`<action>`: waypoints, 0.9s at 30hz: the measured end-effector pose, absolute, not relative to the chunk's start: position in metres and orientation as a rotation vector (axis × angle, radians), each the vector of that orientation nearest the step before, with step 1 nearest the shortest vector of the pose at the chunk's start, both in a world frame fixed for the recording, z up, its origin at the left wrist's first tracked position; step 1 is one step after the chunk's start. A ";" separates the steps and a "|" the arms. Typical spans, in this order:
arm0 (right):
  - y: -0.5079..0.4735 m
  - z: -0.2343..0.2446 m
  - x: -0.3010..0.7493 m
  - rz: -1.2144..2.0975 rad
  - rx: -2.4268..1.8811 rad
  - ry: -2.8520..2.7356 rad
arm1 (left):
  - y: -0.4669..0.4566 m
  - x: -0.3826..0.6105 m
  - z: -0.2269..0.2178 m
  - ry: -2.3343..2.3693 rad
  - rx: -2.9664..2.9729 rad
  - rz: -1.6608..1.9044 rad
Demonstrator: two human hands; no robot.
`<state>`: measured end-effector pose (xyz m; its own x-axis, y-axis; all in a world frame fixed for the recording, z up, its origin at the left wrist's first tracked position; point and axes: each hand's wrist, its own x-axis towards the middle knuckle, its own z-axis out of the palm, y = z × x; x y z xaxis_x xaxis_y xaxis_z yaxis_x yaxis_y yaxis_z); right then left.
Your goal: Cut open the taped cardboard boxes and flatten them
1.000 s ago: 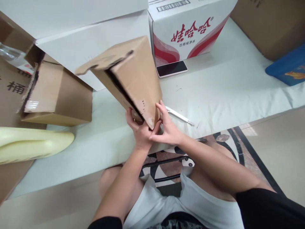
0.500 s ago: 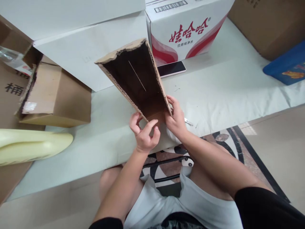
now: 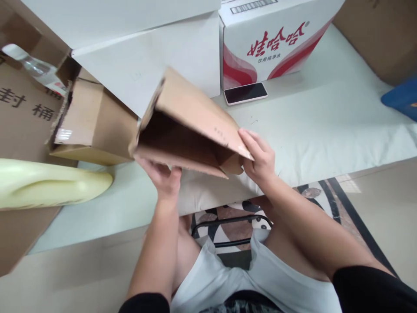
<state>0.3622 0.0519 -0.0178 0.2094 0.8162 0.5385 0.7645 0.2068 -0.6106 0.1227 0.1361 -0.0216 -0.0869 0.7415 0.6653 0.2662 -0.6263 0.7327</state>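
A long, narrow cardboard box [image 3: 202,115] with an open side and rough-cut edges is held tilted above the covered table. My right hand [image 3: 259,156] grips its right end, thumb on the outer wall and the other fingers out of sight. Under the lower left wall is my left hand [image 3: 161,176], supporting the box; most of its fingers are hidden beneath the cardboard. The dark inside of the box faces down and towards me.
A phone [image 3: 246,93] lies before a white-and-red carton [image 3: 276,48]. At left stand a cut cardboard box [image 3: 110,124], a plastic bottle [image 3: 39,71] and a pale yellow plastic object [image 3: 58,183]. A blue container [image 3: 402,98] is at the right edge.
The cardboard box has been turned from upright and facing me to lying over on its side. My left hand has shifted left from its near end to beneath its far left part.
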 end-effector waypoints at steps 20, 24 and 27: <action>0.055 -0.029 0.348 0.151 -1.476 -1.553 | 0.140 0.115 -0.012 1.131 1.417 1.788; 0.054 -0.034 0.342 0.211 -1.316 -1.608 | 0.144 0.111 -0.015 1.142 1.084 1.599; 0.047 -0.033 0.330 0.251 -1.200 -1.735 | 0.143 0.108 -0.016 1.081 1.159 1.443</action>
<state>0.3298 0.0471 -0.0327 -0.0386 0.8044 0.5928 0.6035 0.4916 -0.6278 0.1082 0.1430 -0.0165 -0.0912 0.9864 0.1370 -0.1456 -0.1493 0.9780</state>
